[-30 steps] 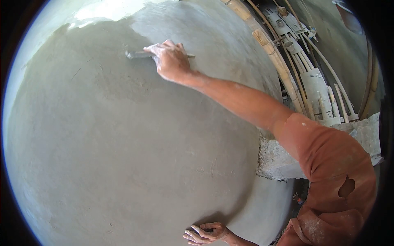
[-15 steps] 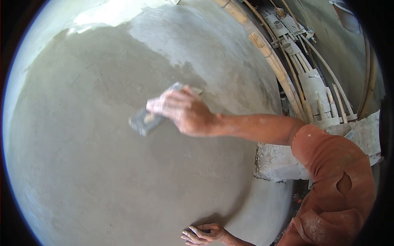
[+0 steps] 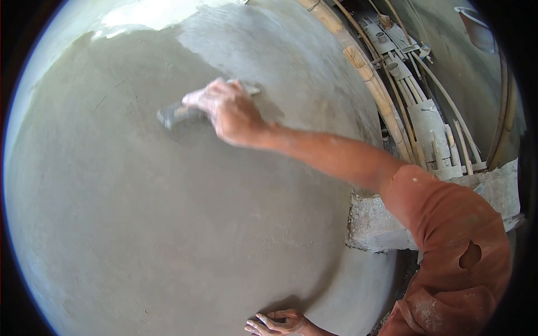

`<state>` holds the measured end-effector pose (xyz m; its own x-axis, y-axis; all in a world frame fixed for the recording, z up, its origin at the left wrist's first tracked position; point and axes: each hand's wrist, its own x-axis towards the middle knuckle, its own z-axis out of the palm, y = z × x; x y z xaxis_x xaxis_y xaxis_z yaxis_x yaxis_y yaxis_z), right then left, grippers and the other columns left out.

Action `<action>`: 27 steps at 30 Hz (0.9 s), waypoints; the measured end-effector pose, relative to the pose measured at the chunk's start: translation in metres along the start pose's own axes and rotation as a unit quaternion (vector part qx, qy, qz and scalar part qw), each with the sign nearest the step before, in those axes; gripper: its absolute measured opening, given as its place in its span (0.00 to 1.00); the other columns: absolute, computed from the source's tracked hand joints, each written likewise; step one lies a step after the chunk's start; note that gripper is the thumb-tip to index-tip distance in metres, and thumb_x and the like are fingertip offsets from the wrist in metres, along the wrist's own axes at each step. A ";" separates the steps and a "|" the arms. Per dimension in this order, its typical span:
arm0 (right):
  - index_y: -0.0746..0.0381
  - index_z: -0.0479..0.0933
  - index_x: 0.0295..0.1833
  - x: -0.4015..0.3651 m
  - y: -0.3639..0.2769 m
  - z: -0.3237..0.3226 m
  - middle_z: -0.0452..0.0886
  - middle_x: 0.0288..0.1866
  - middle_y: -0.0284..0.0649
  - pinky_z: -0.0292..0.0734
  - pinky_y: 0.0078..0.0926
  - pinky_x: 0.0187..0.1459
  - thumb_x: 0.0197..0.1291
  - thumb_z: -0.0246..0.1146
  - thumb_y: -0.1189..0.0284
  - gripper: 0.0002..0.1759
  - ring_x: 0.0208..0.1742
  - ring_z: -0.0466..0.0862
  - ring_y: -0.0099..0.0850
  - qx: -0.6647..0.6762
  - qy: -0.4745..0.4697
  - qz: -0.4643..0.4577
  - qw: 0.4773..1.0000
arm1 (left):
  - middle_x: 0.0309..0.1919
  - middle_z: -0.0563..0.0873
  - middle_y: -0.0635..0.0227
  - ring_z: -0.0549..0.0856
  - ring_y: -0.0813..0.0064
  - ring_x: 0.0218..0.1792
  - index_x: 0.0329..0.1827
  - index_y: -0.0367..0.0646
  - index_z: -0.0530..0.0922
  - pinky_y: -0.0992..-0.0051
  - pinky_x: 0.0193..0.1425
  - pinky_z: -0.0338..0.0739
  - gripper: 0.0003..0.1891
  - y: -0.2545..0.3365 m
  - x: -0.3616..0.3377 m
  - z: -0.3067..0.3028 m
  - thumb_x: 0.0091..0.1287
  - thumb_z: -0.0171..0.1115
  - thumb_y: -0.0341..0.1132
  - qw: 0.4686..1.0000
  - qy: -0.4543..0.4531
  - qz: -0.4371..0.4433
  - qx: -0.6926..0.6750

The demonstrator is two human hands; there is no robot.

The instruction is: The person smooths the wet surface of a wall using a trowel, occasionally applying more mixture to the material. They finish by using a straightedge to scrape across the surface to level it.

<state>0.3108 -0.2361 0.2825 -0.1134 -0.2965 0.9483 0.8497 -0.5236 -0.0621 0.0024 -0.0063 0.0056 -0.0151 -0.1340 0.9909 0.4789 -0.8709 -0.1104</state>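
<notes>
My right hand (image 3: pixel 227 112) is wrapped round the handle of a grey plastering trowel (image 3: pixel 175 115). The trowel lies against the smooth, curved-looking grey plaster surface (image 3: pixel 168 207), near the edge of a darker, damp-looking area. Its blade shows on both sides of my fingers, somewhat blurred, while the hand hides the handle. At the bottom edge, my left hand (image 3: pixel 277 323) rests on the same surface with its fingers apart, holding nothing.
A rough concrete ledge (image 3: pixel 378 224) juts out beneath my outstretched arm. Bamboo poles (image 3: pixel 370 75) and pale pipes (image 3: pixel 414 89) run along the upper right. A bucket (image 3: pixel 477 31) is at the top right corner. My torn orange sleeve (image 3: pixel 443 213) fills the lower right.
My right hand and the trowel have moved up and slightly left across the plaster. My left hand stays in nearly the same place.
</notes>
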 end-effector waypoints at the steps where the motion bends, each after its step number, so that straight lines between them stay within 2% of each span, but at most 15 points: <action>1: 0.56 0.83 0.57 -0.013 -0.015 -0.005 0.87 0.56 0.32 0.71 0.34 0.53 0.69 0.52 0.80 0.19 0.53 0.81 0.30 -0.001 -0.002 0.001 1.000 | 0.63 0.79 0.51 0.75 0.49 0.69 0.57 0.38 0.80 0.46 0.77 0.59 0.15 0.000 0.000 -0.001 0.70 0.53 0.25 1.000 -0.001 0.000 -0.002; 4: 0.57 0.83 0.58 -0.050 -0.048 -0.025 0.86 0.57 0.32 0.71 0.35 0.55 0.69 0.52 0.78 0.18 0.55 0.81 0.29 0.018 -0.009 -0.020 1.000 | 0.62 0.79 0.51 0.76 0.50 0.69 0.56 0.38 0.80 0.46 0.77 0.60 0.14 -0.001 0.001 0.001 0.71 0.53 0.27 1.000 0.003 0.004 0.003; 6: 0.57 0.82 0.59 -0.066 -0.055 -0.043 0.86 0.57 0.33 0.69 0.35 0.57 0.69 0.53 0.78 0.18 0.56 0.80 0.29 0.026 -0.091 -0.021 0.995 | 0.62 0.79 0.51 0.76 0.50 0.69 0.56 0.38 0.80 0.46 0.77 0.60 0.14 -0.001 0.000 -0.001 0.72 0.53 0.27 1.000 0.009 0.006 0.003; 7: 0.57 0.82 0.59 -0.067 -0.051 -0.044 0.86 0.57 0.33 0.69 0.35 0.57 0.69 0.53 0.78 0.18 0.56 0.80 0.29 0.027 -0.090 -0.021 0.995 | 0.62 0.79 0.51 0.76 0.50 0.69 0.56 0.38 0.80 0.46 0.76 0.60 0.13 -0.002 0.000 -0.002 0.72 0.53 0.27 1.000 0.003 0.007 0.004; 9: 0.51 0.80 0.63 -0.062 -0.032 -0.041 0.84 0.60 0.28 0.69 0.33 0.55 0.64 0.57 0.84 0.25 0.58 0.80 0.27 0.028 -0.051 -0.039 0.998 | 0.62 0.79 0.51 0.76 0.50 0.68 0.56 0.38 0.80 0.46 0.76 0.60 0.13 -0.002 0.001 -0.001 0.71 0.53 0.27 1.000 0.000 0.007 0.008; 10: 0.51 0.80 0.62 -0.048 -0.020 -0.038 0.85 0.58 0.29 0.69 0.32 0.53 0.63 0.58 0.84 0.25 0.58 0.80 0.27 0.006 -0.023 -0.028 0.999 | 0.62 0.79 0.51 0.76 0.50 0.68 0.56 0.38 0.80 0.45 0.76 0.61 0.13 -0.001 0.001 0.000 0.71 0.53 0.27 1.000 0.004 0.006 0.006; 12: 0.51 0.80 0.62 -0.021 0.011 -0.028 0.86 0.57 0.30 0.68 0.31 0.51 0.63 0.58 0.84 0.24 0.55 0.80 0.27 -0.022 0.012 0.036 0.999 | 0.62 0.79 0.51 0.76 0.50 0.68 0.56 0.38 0.80 0.45 0.76 0.61 0.13 -0.002 0.000 0.000 0.71 0.53 0.27 1.000 0.005 0.007 0.004; 13: 0.51 0.80 0.62 -0.010 0.022 -0.026 0.86 0.57 0.30 0.68 0.31 0.51 0.63 0.58 0.84 0.24 0.55 0.80 0.27 -0.021 0.012 0.039 0.999 | 0.62 0.79 0.51 0.76 0.49 0.68 0.56 0.38 0.80 0.45 0.76 0.61 0.14 -0.003 -0.001 0.000 0.71 0.53 0.27 1.000 0.005 0.010 0.000; 15: 0.60 0.82 0.57 0.006 0.034 -0.022 0.87 0.54 0.37 0.70 0.34 0.53 0.66 0.53 0.81 0.19 0.53 0.81 0.32 -0.066 -0.032 0.157 0.985 | 0.62 0.79 0.51 0.76 0.49 0.68 0.56 0.38 0.80 0.44 0.75 0.61 0.14 -0.002 -0.001 0.000 0.70 0.53 0.26 1.000 0.004 0.011 -0.003; 18: 0.62 0.83 0.57 -0.013 0.013 -0.003 0.87 0.54 0.37 0.69 0.34 0.52 0.66 0.53 0.81 0.18 0.52 0.81 0.32 -0.051 -0.013 0.125 0.991 | 0.62 0.80 0.52 0.76 0.49 0.68 0.56 0.38 0.80 0.44 0.75 0.60 0.14 0.002 0.003 -0.002 0.70 0.54 0.26 1.000 -0.003 -0.004 -0.004; 20: 0.55 0.81 0.60 -0.032 -0.031 -0.014 0.86 0.55 0.32 0.66 0.29 0.51 0.61 0.58 0.83 0.23 0.52 0.79 0.29 -0.030 -0.008 0.086 0.996 | 0.61 0.80 0.53 0.76 0.49 0.68 0.56 0.38 0.79 0.45 0.75 0.61 0.14 0.002 0.003 0.000 0.69 0.54 0.25 1.000 0.007 0.006 0.005; 23: 0.56 0.81 0.61 -0.067 -0.068 -0.024 0.85 0.57 0.31 0.66 0.31 0.51 0.61 0.56 0.84 0.23 0.53 0.78 0.28 -0.020 -0.014 0.055 0.998 | 0.62 0.80 0.52 0.76 0.49 0.68 0.56 0.38 0.80 0.45 0.76 0.61 0.14 0.001 0.001 0.001 0.69 0.53 0.24 1.000 0.012 0.001 0.004; 26: 0.56 0.82 0.60 -0.085 -0.079 -0.056 0.84 0.58 0.32 0.66 0.30 0.51 0.61 0.55 0.85 0.24 0.55 0.78 0.27 0.027 -0.111 0.019 0.993 | 0.63 0.79 0.51 0.76 0.51 0.69 0.58 0.37 0.79 0.47 0.76 0.61 0.15 -0.001 0.001 0.002 0.71 0.52 0.26 1.000 0.021 0.018 0.006; 27: 0.56 0.82 0.60 -0.085 -0.074 -0.061 0.84 0.58 0.32 0.66 0.30 0.51 0.61 0.55 0.85 0.24 0.55 0.78 0.27 0.027 -0.112 0.019 0.993 | 0.64 0.79 0.51 0.75 0.51 0.69 0.58 0.37 0.79 0.47 0.76 0.61 0.15 -0.002 0.000 0.003 0.72 0.52 0.27 0.999 0.023 0.025 0.010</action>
<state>0.2264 -0.2209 0.1875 0.0324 -0.1273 0.9913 0.8785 -0.4695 -0.0890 0.0041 -0.0032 0.0064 -0.0308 -0.1980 0.9797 0.4973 -0.8533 -0.1569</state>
